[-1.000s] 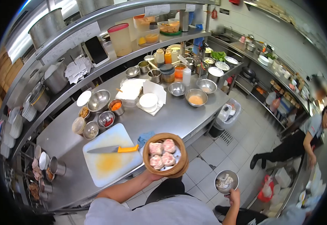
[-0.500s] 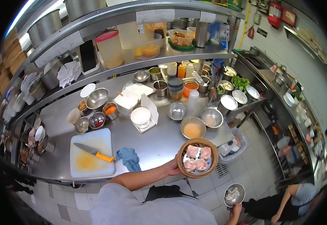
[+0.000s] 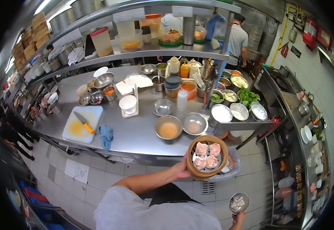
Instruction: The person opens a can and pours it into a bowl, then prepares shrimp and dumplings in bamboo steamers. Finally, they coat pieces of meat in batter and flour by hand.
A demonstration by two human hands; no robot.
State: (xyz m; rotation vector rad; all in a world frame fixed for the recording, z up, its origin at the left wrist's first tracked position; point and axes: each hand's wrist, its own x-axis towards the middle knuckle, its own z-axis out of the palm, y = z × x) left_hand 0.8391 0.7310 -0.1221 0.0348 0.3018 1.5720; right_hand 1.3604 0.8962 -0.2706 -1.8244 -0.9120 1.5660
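Observation:
My left hand [image 3: 181, 168] grips the left side of a round bamboo steamer basket [image 3: 192, 171], its fingers partly hidden beneath. Inside the basket, several pink dumplings [image 3: 200, 163] sit on a perforated white liner. Lower right, my right hand [image 3: 239, 217] is closed on the near rim of a small metal bowl [image 3: 234, 209] holding pale, whitish pieces that I cannot identify. The bowl is held over the floor, apart from the basket. Behind the basket, a metal bowl of orange liquid [image 3: 168, 130] stands on the steel counter [image 3: 136, 140].
A knife [image 3: 83, 122] lies on a white cutting board [image 3: 70, 134] beside a blue cloth [image 3: 105, 137]. A clear bin [image 3: 234, 168] stands past the counter's right end. Food containers line a side station [image 3: 247, 125]. A person [image 3: 236, 44] stands behind the shelf.
My view has turned and lifted, so the counter appears further left. Both hands keep hold of the basket and bowl. The person at lower right has left view; people behind the shelf now show.

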